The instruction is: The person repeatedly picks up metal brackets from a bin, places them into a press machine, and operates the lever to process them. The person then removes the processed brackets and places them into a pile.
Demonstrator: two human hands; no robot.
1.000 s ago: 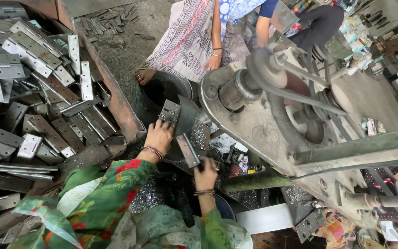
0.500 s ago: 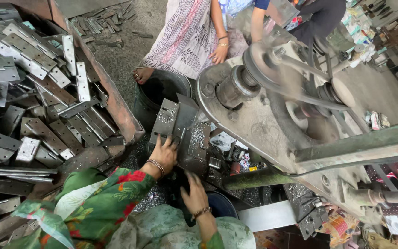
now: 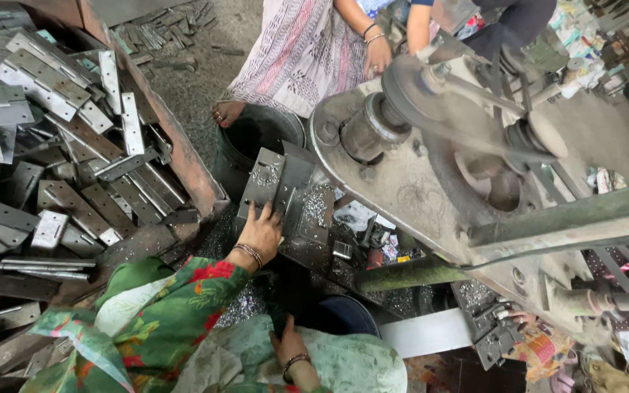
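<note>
A: Plate (image 3: 269,177), grey steel with punched holes, lies just past the left hand (image 3: 260,234), under its fingertips. Where exactly do the fingers sit?

B: Spread flat on the plate's near edge, palm down, pressing and not wrapped around it. So that hand is open, touching the plate.

A: Which way does the plate run?

B: Its long axis points away from the hand, up toward the dark bucket (image 3: 260,138) beyond, tilted a little to the right. It rests on the bed of the press (image 3: 431,189), which rises to the right of the hand.

A: And the right hand (image 3: 289,349)?

B: Low down, near the body, well short of the plate. The left is clearly the nearer one. The right hand's fingers curl over the rim of a blue tub (image 3: 343,314), but I cannot tell whether they grip anything.

A: What lies around them?

B: Left of the left hand, a rusty bin (image 3: 183,156) holds a heap of hinges (image 3: 60,116). Metal chips (image 3: 249,302) litter the ground between the two hands. Beyond the bucket, another person stands, a bare foot (image 3: 226,113) beside it and a bangled hand (image 3: 378,57) by the press's flywheel (image 3: 409,91), which is blurred.
</note>
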